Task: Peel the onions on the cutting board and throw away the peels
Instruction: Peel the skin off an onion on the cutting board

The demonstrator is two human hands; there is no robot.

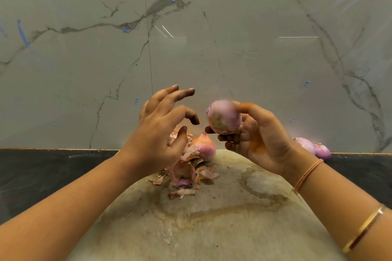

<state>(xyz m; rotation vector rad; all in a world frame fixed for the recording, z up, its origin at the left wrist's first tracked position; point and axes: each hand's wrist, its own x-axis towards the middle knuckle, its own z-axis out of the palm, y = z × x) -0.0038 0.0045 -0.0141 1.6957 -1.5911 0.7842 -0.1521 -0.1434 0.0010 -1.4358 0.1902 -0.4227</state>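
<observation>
Onion (223, 117) is gripped aloft by right hand (256, 140), presumably for skin access; left hand (159, 133) is held empty, fingers spread, above peels (184, 170).

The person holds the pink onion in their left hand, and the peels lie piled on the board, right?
Not quite: the head view shows the pink onion in the right hand; the left hand holds nothing. The peels do lie piled on the board.
</observation>
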